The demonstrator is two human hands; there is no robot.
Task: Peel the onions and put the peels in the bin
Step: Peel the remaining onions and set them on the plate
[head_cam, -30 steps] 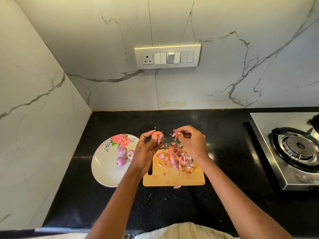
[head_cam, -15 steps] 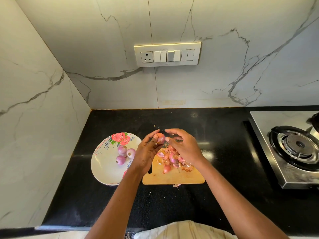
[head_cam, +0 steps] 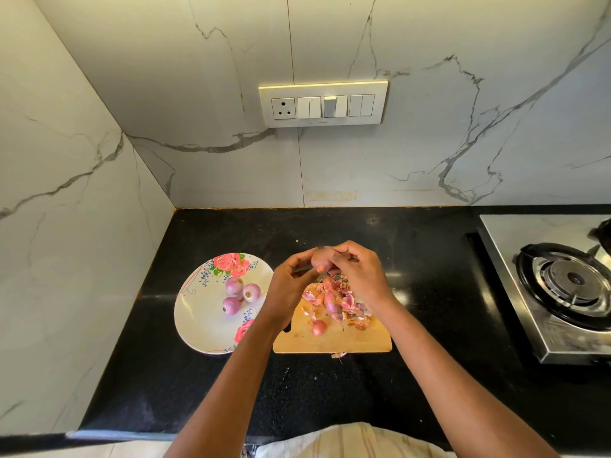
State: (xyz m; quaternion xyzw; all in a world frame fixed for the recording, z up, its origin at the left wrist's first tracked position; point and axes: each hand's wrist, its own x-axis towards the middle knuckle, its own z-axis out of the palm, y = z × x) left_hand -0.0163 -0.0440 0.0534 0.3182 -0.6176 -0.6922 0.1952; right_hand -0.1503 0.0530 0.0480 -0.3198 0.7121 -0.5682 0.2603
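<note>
I hold both forearms out ahead, my left hand (head_cam: 287, 283) and right hand (head_cam: 358, 276) meeting fingertip to fingertip, fingers of both curled around a small pinkish onion (head_cam: 320, 262).

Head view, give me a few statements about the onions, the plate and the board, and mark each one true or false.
1. Three onions lie on the plate. True.
2. The peels are piled on the plate. False: they lie on the board.
3. Both hands hold one onion above the board. True: the left hand and the right hand grip it together.
4. The plate is to the right of the board. False: it is to the left.
5. A bin stands beside the stove. False: no bin is in view.
</note>
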